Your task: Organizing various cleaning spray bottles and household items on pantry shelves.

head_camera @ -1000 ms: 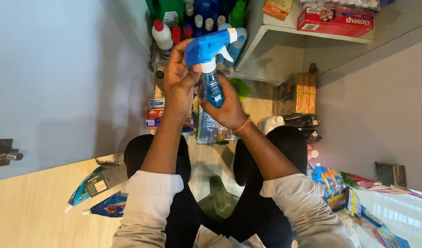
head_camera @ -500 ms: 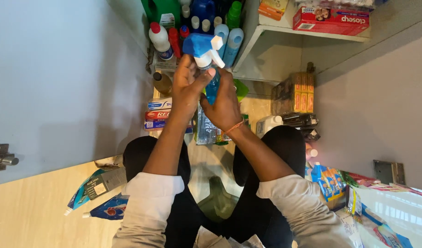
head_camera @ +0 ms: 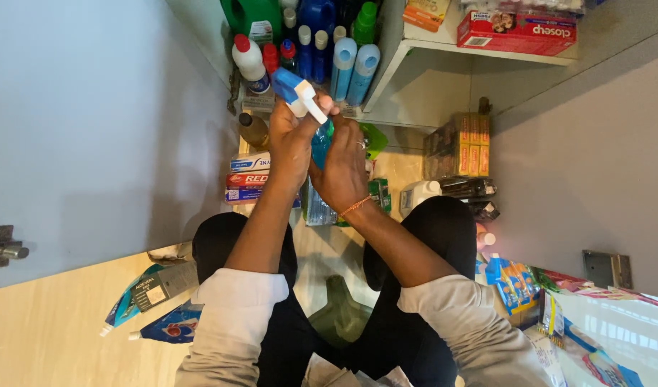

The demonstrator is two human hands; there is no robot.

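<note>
**A:** ok so what was in there, biggest stuff first?

**B:** Grey cabinet door [head_camera: 78, 122] took up the whole left side, w/ a white shelf [head_camera: 415, 50] up top right holding a red carton [head_camera: 519, 29]. Row of bottles at the back, incl. a green jug [head_camera: 251, 16] and two light blue bottles [head_camera: 354, 68]. Stack of flat boxes [head_camera: 248, 179] on the floor, yellow boxes [head_camera: 461, 143] over to the right.

**A:** and the person?

**B:** Was crouched, both arms out in front. Blue spray bottle [head_camera: 320, 143] was up between the two hands, in front of the bottle row, above the stacked boxes.

**A:** grip?

**B:** Left hand [head_camera: 289, 147] was wrapped round the neck, fingers closed right under the blue and white trigger head [head_camera: 298, 92]. Right hand [head_camera: 343, 168] was clamped round the bottle body, ring on one finger, orange thread at the wrist.

**A:** anything small lying about?

**B:** Couple of tubes [head_camera: 153, 312] on the pale floor by the left knee, some packets [head_camera: 511, 283] on the right.
</note>
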